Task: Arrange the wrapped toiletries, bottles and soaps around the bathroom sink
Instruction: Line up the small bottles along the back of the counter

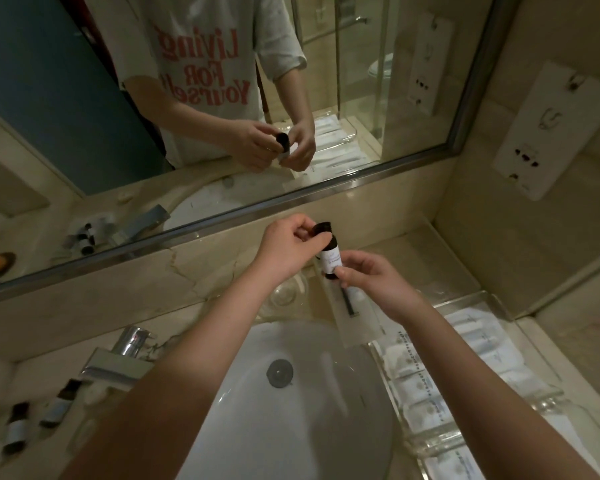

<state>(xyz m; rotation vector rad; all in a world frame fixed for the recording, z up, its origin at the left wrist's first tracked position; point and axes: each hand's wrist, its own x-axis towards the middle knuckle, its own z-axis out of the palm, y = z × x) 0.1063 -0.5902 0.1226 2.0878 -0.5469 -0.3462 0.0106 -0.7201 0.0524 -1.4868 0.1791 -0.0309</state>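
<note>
Held over the rear rim of the white ceramic sink [257,427]: small dark-brown bottle with white label [328,258]. Left hand [288,244] pinching cap, right hand [371,278] gripping base — long axis running cap-to-mirror. Two matching bottles [60,405] on beige marble worktop [136,306], far left — left hand nearer.

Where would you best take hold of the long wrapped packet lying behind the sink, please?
Pinch the near end of the wrapped packet, coming from the basin side: it lies flat on the counter, yet that end seems to jut over the sink rim, leaving an edge free. Its far end lies below the held bottle.
</note>
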